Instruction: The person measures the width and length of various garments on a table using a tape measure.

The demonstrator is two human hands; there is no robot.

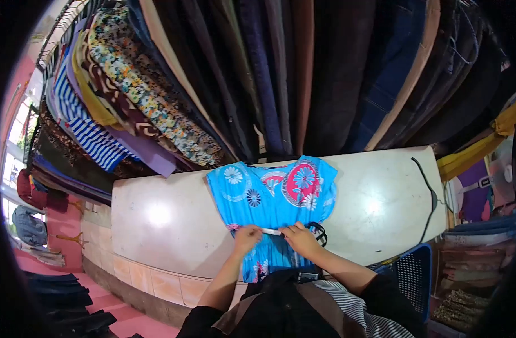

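A bright blue dress point(269, 197) with pink and white flower prints lies flat on a white counter point(168, 214), its skirt hanging over the near edge. My left hand point(246, 236) and my right hand point(300, 238) rest on the dress at its waist. Between them they pinch a thin white strip point(272, 231), one end in each hand. A black cord or strap point(320, 234) lies beside my right hand.
Many garments hang in a dense row point(258, 73) behind the counter. A black clothes hanger point(429, 197) lies at the counter's right end. A blue plastic basket point(412, 276) stands at the lower right, with stacked folded fabric point(477, 259) beyond it.
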